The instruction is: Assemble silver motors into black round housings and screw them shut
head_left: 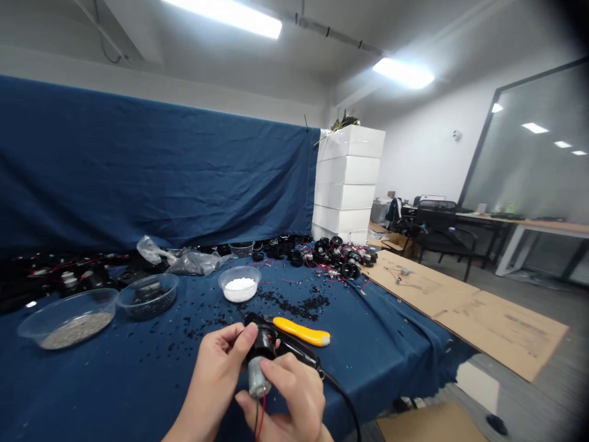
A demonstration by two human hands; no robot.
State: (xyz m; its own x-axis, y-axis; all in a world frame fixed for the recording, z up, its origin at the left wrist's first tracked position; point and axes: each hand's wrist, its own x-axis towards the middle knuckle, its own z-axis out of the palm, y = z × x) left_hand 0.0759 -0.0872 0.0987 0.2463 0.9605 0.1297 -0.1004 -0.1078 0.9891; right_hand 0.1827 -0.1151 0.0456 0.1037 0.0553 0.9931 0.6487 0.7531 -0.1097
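The left hand [225, 353] pointed toward one o'clock and gripped one black housing [265, 339] between the thumb and the fingers. The right hand [294, 387] pointed toward eleven o'clock, its fingers curled, and was closed on one silver motor [256, 376], which was at six o'clock of the housing; it seemed that both were joined, though fingers partly covered them. Two wires [262, 412], one red and one dark, ran from the motor. From the hands, two clear bowls [109, 301] stood at ten o'clock, a third bowl [253, 283] with white pieces [240, 283] and a fourth bowl [242, 252] behind it were near twelve, and one yellow handle [301, 331] lay at two.
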